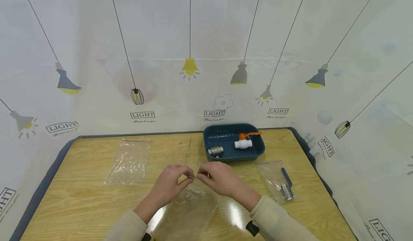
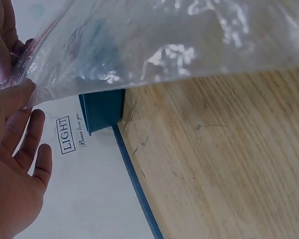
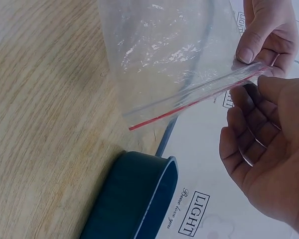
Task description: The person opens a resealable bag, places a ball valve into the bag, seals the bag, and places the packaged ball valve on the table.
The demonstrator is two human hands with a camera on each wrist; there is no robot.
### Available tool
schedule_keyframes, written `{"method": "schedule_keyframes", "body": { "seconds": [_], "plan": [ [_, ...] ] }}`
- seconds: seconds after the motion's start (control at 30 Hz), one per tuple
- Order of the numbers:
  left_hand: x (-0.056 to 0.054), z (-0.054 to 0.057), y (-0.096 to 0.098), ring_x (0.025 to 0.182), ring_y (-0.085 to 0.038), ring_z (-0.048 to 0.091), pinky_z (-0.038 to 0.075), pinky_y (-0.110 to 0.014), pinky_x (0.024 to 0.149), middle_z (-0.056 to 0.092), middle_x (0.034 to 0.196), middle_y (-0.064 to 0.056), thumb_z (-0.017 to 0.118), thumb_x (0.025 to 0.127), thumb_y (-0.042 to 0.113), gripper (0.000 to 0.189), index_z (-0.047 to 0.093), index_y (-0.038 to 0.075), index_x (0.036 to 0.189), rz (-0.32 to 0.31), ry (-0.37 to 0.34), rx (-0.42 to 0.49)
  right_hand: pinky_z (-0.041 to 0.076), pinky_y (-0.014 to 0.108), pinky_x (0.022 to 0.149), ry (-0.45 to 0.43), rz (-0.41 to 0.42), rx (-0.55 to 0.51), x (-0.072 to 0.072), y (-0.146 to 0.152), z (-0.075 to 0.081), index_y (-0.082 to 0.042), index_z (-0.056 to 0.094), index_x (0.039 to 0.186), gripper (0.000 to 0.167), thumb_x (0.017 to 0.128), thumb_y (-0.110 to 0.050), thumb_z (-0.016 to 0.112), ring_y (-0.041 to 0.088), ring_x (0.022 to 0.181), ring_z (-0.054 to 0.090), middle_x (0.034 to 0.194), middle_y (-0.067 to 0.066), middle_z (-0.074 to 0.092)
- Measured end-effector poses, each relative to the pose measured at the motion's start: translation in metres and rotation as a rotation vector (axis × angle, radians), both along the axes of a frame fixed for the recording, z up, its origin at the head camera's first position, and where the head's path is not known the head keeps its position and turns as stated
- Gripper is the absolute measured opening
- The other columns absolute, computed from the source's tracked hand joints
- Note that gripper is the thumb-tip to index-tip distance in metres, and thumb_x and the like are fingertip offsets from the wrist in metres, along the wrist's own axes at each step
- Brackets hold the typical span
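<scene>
Held bag [image 1: 191, 212]: thin clear plastic, crinkled, glossy. Table [image 1: 90, 198]: wood-grain top, smooth, glossy enough to throw glare patches. Tray [image 1: 233, 158]: looks like smooth plastic, semi-gloss. Valve [image 1: 243, 144]: smooth plastic, handle [image 1: 253, 134] likewise. Fitting [image 1: 217, 150]: shiny metal. Sleeves [image 1: 279, 219]: matt cloth. Backdrop [image 1: 174, 104]: matt, lightly creased, cloth or plastic unclear.

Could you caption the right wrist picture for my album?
Left hand and right hand pinch a clear bag by its red-striped edge, a dark tray on the wooden table.

"LIGHT" [image 1: 142, 115] w/ "love you" [image 3: 181, 214] on bkgd cloth [image 1: 174, 101]
</scene>
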State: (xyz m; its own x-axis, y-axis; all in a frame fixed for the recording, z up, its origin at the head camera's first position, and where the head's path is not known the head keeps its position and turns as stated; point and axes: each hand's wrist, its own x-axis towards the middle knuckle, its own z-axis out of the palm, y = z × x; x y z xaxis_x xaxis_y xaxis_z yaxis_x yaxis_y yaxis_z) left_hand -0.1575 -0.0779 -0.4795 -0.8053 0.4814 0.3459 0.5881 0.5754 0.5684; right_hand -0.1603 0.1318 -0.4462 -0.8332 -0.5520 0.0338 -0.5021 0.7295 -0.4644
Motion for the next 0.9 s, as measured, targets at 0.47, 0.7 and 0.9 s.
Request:
{"method": "schedule_keyframes", "body": {
  "seconds": [0.47, 0.7, 0.9],
  "plan": [
    [0.0006, -0.0028, 0.0028, 0.088, -0.006, 0.063, 0.049, -0.044, 0.089, 0.071, 0.089, 0.015, 0.077, 0.083, 0.019, 0.014, 0.068, 0.026, 0.091, -0.004, -0.033, -0.018, 0.051, 0.019, 0.069, -0.026, 0.029, 0.007, 0.0011, -0.0014, -0.0025, -0.020, 0.070, 0.102, 0.012, 0.097, -0.024, 0.060, -0.001, 0.076, 0.059, 0.092, -0.008, 0.070],
    [0.0009, -0.0028, 0.0025, 0.091, -0.007, 0.063, 0.049, -0.045, 0.089, 0.071, 0.090, 0.015, 0.076, 0.084, 0.020, 0.013, 0.068, 0.026, 0.092, -0.019, -0.049, -0.009, 0.051, 0.020, 0.070, -0.047, 0.059, 0.001, 0.0003, -0.0004, -0.0045, -0.020, 0.071, 0.101, 0.010, 0.095, -0.022, 0.063, -0.002, 0.077, 0.060, 0.091, -0.009, 0.071],
    [0.0014, -0.0003, 0.0021, 0.090, -0.007, 0.064, 0.049, -0.045, 0.090, 0.071, 0.089, 0.015, 0.076, 0.084, 0.021, 0.012, 0.067, 0.027, 0.090, -0.027, -0.061, -0.001, 0.051, 0.019, 0.070, -0.079, 0.076, -0.005, -0.0001, 0.0009, -0.0055, -0.019, 0.072, 0.100, 0.011, 0.095, -0.023, 0.064, -0.002, 0.077, 0.061, 0.091, -0.008, 0.072]
  ]
}}
